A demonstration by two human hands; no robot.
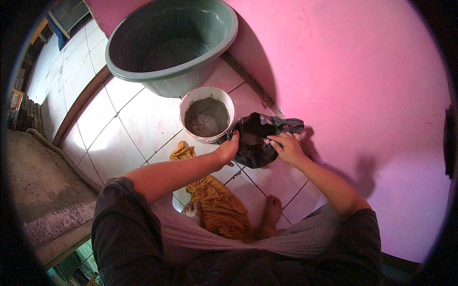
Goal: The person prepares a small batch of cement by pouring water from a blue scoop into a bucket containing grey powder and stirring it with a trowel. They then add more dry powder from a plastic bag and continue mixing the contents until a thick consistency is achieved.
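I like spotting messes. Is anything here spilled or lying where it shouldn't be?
A crumpled yellow cloth lies on the tiled floor by the bare feet. No spill shows around the small white bucket.

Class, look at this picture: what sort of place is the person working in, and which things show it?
Probably a home washing or utility corner: white tiled floor, pink plastered wall, a large grey-green plastic basin, and a small white bucket of dark mud-like stuff.
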